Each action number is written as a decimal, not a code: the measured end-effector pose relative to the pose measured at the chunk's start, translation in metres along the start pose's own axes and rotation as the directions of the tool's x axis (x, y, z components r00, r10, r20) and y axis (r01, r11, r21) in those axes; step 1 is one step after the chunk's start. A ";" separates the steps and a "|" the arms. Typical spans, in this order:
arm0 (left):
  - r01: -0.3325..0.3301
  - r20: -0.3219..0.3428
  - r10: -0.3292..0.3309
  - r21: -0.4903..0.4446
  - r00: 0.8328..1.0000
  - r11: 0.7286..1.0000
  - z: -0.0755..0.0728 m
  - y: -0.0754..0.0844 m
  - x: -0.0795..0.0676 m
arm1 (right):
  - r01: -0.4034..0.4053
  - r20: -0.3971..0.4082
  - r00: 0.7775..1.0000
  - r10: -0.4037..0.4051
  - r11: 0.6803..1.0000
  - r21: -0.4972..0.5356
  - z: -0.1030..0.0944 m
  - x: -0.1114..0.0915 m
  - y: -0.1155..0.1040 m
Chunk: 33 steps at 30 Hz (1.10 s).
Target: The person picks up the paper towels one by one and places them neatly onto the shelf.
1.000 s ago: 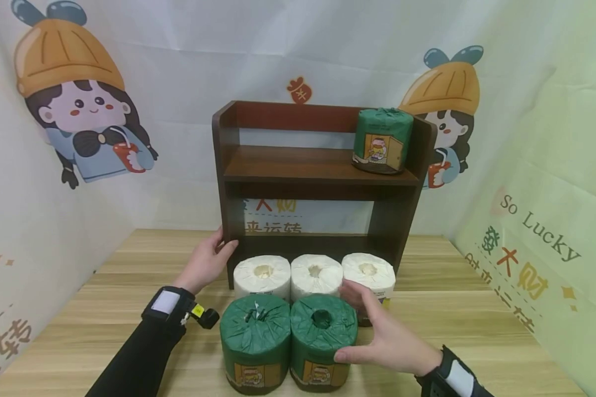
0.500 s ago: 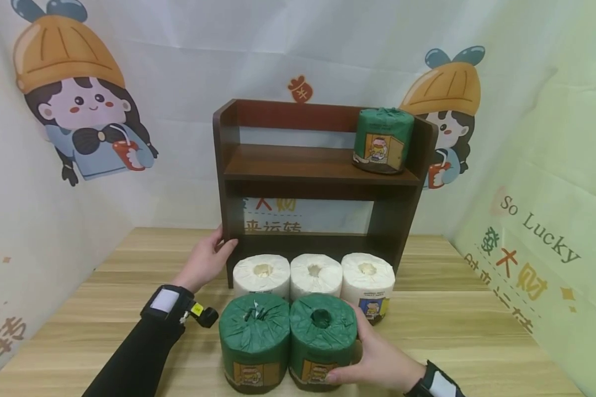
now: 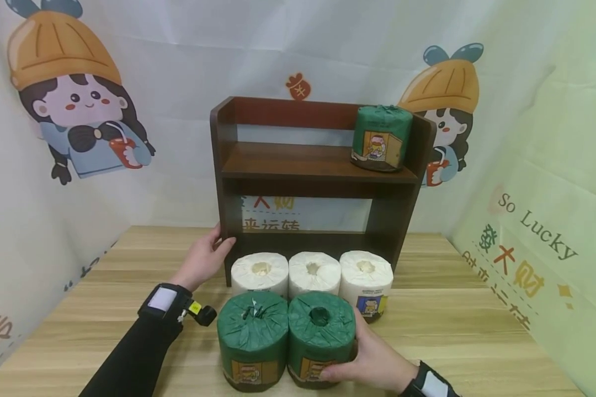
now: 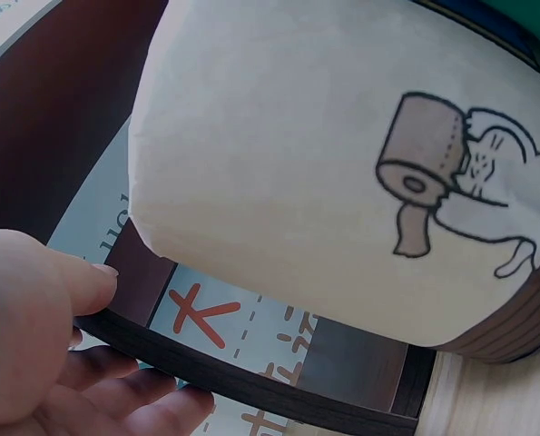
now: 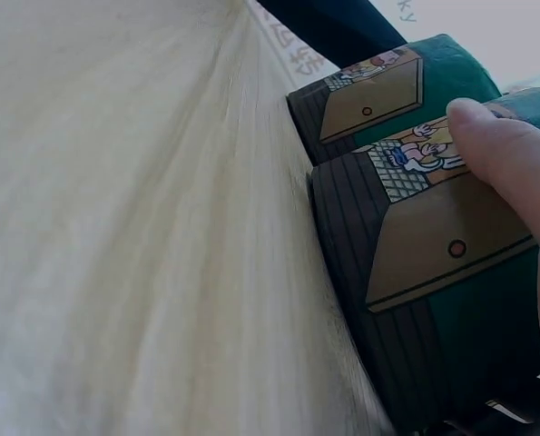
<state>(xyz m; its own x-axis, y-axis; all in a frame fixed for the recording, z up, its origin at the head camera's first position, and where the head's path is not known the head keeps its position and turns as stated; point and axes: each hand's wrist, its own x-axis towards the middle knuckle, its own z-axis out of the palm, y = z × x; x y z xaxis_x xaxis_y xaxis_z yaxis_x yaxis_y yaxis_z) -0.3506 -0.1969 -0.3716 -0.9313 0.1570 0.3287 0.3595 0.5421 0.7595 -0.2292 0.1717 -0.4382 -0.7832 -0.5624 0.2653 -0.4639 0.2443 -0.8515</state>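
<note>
At the side panel of a dark brown two-tier shelf (image 3: pixel 323 162), my left hand (image 3: pixel 203 258) grips the panel's edge. In the left wrist view its thumb (image 4: pixel 88 283) lies on one side and its fingers on the other. My right hand (image 3: pixel 372 357) holds the right-hand green-wrapped toilet roll (image 3: pixel 320 322) standing on the table, thumb across its printed front; the other fingers are mostly hidden behind the roll. A second green toilet roll (image 3: pixel 252 325) touches it on the left. Directly behind stand a left white toilet roll (image 3: pixel 245 271), a middle one (image 3: pixel 303 275) and a right one (image 3: pixel 372 284).
Another green toilet roll (image 3: pixel 381 138) stands on the shelf's upper tier at the right end. The wooden table (image 3: pixel 452 320) extends on both sides of the rolls. A printed cloth (image 3: pixel 179 82) hangs behind and at the sides.
My right hand has moved left from beside the right green roll and taken hold of it. The left hand keeps its grip on the shelf. The rolls stay in place.
</note>
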 end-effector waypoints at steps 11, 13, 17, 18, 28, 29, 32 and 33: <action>0.007 0.005 -0.007 0.005 1.000 1.000 -0.001 0.000 -0.001 | 0.052 0.005 0.999 -0.052 0.998 0.035 -0.001 0.000 -0.001; 0.009 0.006 -0.009 0.009 1.000 1.000 -0.001 0.001 0.000 | 0.057 0.009 0.998 -0.057 0.998 0.041 -0.002 -0.001 0.000; 0.008 0.006 -0.008 0.016 1.000 1.000 -0.001 0.001 0.000 | 0.064 0.011 0.998 -0.065 0.997 0.053 -0.003 -0.001 0.001; 0.009 0.006 -0.009 0.016 1.000 1.000 -0.001 0.001 0.000 | 0.071 0.011 0.997 -0.071 0.996 0.057 -0.003 -0.001 0.001; -0.003 0.003 0.003 0.016 1.000 1.000 -0.001 0.000 0.000 | 0.050 -0.004 0.999 -0.050 0.996 0.069 -0.004 -0.003 -0.004; -0.003 0.003 0.003 0.018 1.000 1.000 -0.001 0.000 0.000 | 0.048 -0.003 0.999 -0.048 0.996 0.074 -0.004 -0.004 -0.005; -0.002 0.002 0.002 0.015 1.000 1.000 -0.001 0.001 0.000 | 0.048 0.001 0.999 -0.048 0.994 0.099 -0.005 -0.005 -0.008; -0.001 0.002 0.001 0.014 1.000 1.000 -0.001 0.001 0.000 | 0.048 0.002 0.999 -0.048 0.993 0.108 -0.006 -0.005 -0.009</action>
<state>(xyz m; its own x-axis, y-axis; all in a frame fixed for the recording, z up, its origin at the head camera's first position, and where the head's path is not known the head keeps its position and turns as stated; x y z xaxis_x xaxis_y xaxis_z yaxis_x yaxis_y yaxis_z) -0.3500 -0.1969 -0.3703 -0.9312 0.1587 0.3281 0.3591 0.5533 0.7516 -0.2235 0.1770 -0.4296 -0.7590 -0.5752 0.3050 -0.4530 0.1301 -0.8820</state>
